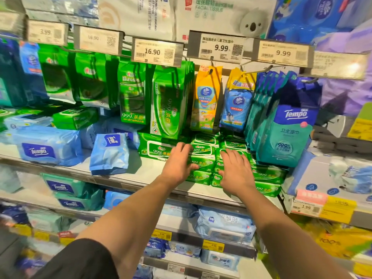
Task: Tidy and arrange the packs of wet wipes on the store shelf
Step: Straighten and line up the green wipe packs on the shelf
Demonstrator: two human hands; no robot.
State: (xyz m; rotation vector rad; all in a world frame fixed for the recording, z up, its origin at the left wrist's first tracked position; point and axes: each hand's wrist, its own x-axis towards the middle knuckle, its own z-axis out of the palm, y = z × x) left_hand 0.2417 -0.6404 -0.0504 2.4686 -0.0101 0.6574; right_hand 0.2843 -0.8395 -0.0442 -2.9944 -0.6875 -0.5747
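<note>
Left hand (178,164) and right hand (235,172), fingers spread flat, press on small green plastic wet-wipe packs (203,162) stacked on grey metal shelf (145,172). Squaring stack; next likely nudge rows flush.

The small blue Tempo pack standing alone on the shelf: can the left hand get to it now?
Probably yes. The small blue Tempo pack stands at the shelf front, nothing before it, left of the left hand resting on green packs.

Price tags along the rail read 16.90 (157,51), 9.99 (218,47) and 9.99 (282,53). "Tempo" stands on a blue pack (40,151), a small blue pouch (109,153) and a hanging teal pouch (289,133). The green packs (201,163) show "999". A white bale above (209,8) reads "FACIAL TISSUE".
</note>
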